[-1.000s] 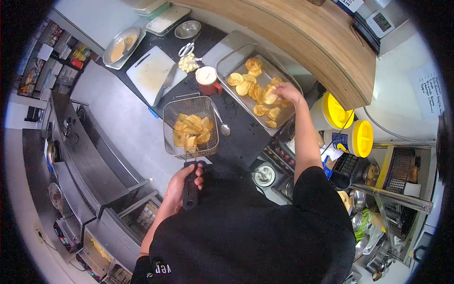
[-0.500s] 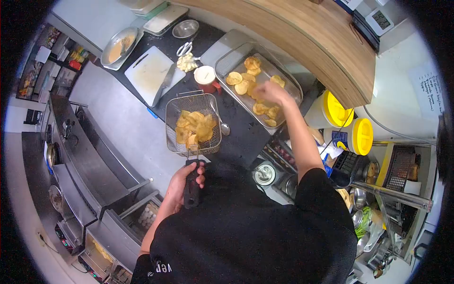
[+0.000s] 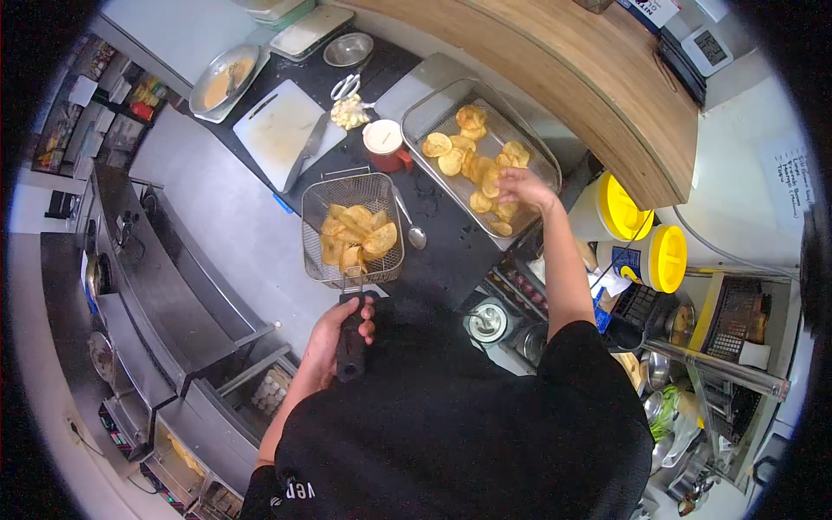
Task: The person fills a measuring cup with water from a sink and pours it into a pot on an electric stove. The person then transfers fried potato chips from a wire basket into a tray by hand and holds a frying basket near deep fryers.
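My left hand (image 3: 340,333) is wrapped round the black handle (image 3: 352,347) of a wire fry basket (image 3: 394,186) that rests at the counter edge. Thin golden potato chips (image 3: 357,232) lie in a heap inside it. My right hand (image 3: 525,187) is over the right side of a metal mesh-bottomed tray (image 3: 418,113). Its fingers are loosely bent and apart, their tips at a potato chip (image 3: 490,181); no firm grip shows. More chips (image 3: 451,160) are scattered across the tray. A metal spoon (image 3: 417,236) lies beside the basket.
Behind the basket are a red cup (image 3: 389,158) of white contents, a white cutting board (image 3: 269,130) with a knife (image 3: 310,146), scissors (image 3: 346,87), peeled garlic (image 3: 350,113) and a bowl with whisk (image 3: 221,82). Yellow-lidded tubs (image 3: 667,258) stand at right, below a wooden shelf (image 3: 589,95).
My right hand has moved right and slightly toward me over the tray, its fingers now clearer. Chips in the basket and tray lie differently. My left hand keeps its hold.
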### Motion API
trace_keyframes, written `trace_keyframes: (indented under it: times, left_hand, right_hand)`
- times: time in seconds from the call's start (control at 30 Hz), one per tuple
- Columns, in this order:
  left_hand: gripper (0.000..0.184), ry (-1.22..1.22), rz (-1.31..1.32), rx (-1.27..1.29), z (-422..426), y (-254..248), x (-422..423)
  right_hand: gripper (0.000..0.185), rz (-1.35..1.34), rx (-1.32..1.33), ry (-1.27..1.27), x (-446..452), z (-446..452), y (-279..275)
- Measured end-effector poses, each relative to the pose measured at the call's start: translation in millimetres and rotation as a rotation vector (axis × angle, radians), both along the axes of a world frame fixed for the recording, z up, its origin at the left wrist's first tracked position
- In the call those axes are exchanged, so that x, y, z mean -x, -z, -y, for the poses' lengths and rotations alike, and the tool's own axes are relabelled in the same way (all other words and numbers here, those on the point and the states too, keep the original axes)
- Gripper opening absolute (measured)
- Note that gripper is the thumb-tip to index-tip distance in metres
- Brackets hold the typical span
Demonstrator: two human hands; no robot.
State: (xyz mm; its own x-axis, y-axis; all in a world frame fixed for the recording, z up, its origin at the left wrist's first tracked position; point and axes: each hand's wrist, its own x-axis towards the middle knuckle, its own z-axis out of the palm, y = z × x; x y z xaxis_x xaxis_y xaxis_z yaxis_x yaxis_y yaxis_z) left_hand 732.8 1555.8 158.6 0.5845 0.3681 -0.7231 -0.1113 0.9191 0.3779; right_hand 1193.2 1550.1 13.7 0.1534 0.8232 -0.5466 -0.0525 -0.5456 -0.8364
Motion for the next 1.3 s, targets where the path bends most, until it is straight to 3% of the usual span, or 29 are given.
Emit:
trace_keyframes:
  times: [0.07, 0.2, 0.27, 0.3, 0.37, 0.4, 0.47, 0.5, 0.6, 0.63, 0.7, 0.8, 1.0, 1.23, 1.3]
  left_hand:
    - [0.024, 0.005, 0.003, -0.006, -0.9, -0.9, -0.6]
    - [0.025, 0.019, 0.013, -0.022, -2.6, 2.8, -1.8]
    - [0.025, 0.022, -0.003, -0.021, -3.1, 0.8, -3.4]
    - [0.025, 0.023, -0.019, -0.020, -3.0, 0.1, -4.3]
    - [0.026, 0.032, -0.017, -0.025, -2.8, 0.7, -4.7]
    - [0.026, 0.035, -0.015, -0.033, -3.1, 0.9, -4.5]
    - [0.026, 0.037, 0.002, -0.019, -4.1, 5.8, -1.8]
    - [0.026, 0.033, 0.020, -0.006, -4.4, 7.5, -1.3]
    - [0.026, 0.022, 0.017, -0.010, -4.6, 4.8, -1.5]
    - [0.026, 0.016, 0.017, -0.013, -4.9, 3.2, -1.6]
    - [0.026, 0.006, 0.002, -0.011, -3.8, 0.4, -1.0]
    - [0.025, -0.018, 0.011, 0.003, -3.6, 2.3, 1.3]
    - [0.025, -0.001, 0.003, -0.014, -1.9, -0.5, 0.6]
    - [0.025, 0.011, -0.016, -0.032, -1.4, -6.5, -2.4]
    - [0.024, -0.001, -0.005, -0.014, -2.0, -5.3, -1.2]
  right_hand:
    - [0.015, -0.153, -0.098, 0.086, 0.6, -0.1, -3.0]
    - [0.017, -0.142, -0.046, 0.130, 1.4, -2.0, -23.5]
    - [0.024, 0.138, 0.096, 0.065, -6.2, -10.8, -29.2]
    - [0.024, 0.138, 0.098, 0.069, -12.9, -18.8, -19.6]
    - [0.037, -0.008, -0.335, 0.349, -27.7, -31.5, 9.8]
    - [0.037, -0.006, -0.335, 0.352, -26.0, -32.7, 6.2]
    - [0.052, 0.707, -0.069, 0.165, -9.1, -41.3, -4.8]
    - [0.065, 0.908, -0.054, 0.071, 5.5, -41.3, -6.0]
    - [0.066, 1.009, 0.175, -0.142, 47.6, -45.2, -16.0]
    - [0.066, 1.010, 0.169, -0.145, 43.8, -46.3, 0.8]
    - [0.060, 1.051, -0.187, 0.159, 35.5, -44.0, 39.8]
    - [0.054, 0.801, -0.057, 0.069, 19.8, -35.8, 36.5]
    - [0.045, 0.930, 0.113, 0.038, 35.1, -40.8, 15.1]
    - [0.032, 1.009, 0.084, 0.098, 28.0, -41.1, 42.0]
    - [0.026, 0.978, 0.011, 0.239, 23.6, -32.3, 39.1]
